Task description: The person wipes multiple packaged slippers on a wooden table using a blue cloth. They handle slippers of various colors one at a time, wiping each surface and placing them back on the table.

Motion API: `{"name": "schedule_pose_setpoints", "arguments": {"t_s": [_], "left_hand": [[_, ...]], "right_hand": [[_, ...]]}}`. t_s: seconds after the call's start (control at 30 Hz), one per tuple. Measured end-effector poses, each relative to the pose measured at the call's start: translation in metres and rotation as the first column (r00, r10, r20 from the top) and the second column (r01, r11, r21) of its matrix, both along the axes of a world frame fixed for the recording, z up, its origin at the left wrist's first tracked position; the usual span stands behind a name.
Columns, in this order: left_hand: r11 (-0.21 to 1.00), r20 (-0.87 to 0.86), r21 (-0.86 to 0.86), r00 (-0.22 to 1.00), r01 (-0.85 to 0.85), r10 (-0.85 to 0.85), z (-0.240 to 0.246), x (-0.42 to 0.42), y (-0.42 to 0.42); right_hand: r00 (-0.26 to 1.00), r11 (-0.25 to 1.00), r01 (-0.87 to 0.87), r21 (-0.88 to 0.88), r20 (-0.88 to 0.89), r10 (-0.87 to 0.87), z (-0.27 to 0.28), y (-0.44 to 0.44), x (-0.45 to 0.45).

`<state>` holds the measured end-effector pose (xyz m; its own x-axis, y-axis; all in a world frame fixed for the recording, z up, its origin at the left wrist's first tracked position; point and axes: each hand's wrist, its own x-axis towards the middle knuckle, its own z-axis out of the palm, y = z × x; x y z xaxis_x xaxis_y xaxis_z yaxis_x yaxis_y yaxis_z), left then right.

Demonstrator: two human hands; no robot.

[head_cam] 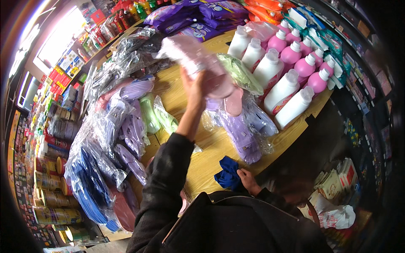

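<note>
My left hand is raised over the table and grips a pink slipper in clear plastic wrap, blurred by motion. Low at the table's front edge, my right hand holds a crumpled dark blue cloth. Below the raised pair lie a wrapped purple slipper and a bluish one. A wrapped light green slipper rests against the white bottles. Left of my forearm, more wrapped slippers are heaped: green, purple and blue.
The wooden table bears white bottles and pink bottles at the right. Purple packs are piled along the back. Stacked tins stand at the left. Bags lie low at the right.
</note>
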<state>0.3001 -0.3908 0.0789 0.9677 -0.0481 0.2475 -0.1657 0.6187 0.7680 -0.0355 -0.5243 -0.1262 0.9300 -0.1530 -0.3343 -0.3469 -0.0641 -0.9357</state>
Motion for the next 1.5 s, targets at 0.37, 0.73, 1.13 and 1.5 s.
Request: {"name": "schedule_pose_setpoints", "arguments": {"t_s": [0.37,0.73,1.13,1.5], "left_hand": [[0.481,0.421,0.741,0.882,-0.469,0.211,-0.042,-0.071,-0.041],[0.686,-0.455,0.711,0.643,-0.154,0.616,-0.172,-0.095,0.158],[0.978,-0.191,0.196,0.981,0.07,-0.033,-0.064,-0.251,0.158],[0.93,-0.188,0.363,0.974,-0.051,0.127,-0.008,-0.32,0.156]], "right_hand": [[0.984,0.979,0.176,0.102,0.02,-0.179,-0.014,-0.016,-0.014],[0.986,0.98,-0.165,-0.114,0.011,0.168,0.001,0.001,0.01],[0.355,0.827,-0.069,-0.558,0.761,0.543,0.194,0.084,0.065],[0.251,0.767,0.286,-0.575,0.817,0.519,0.264,0.149,0.139]]}}
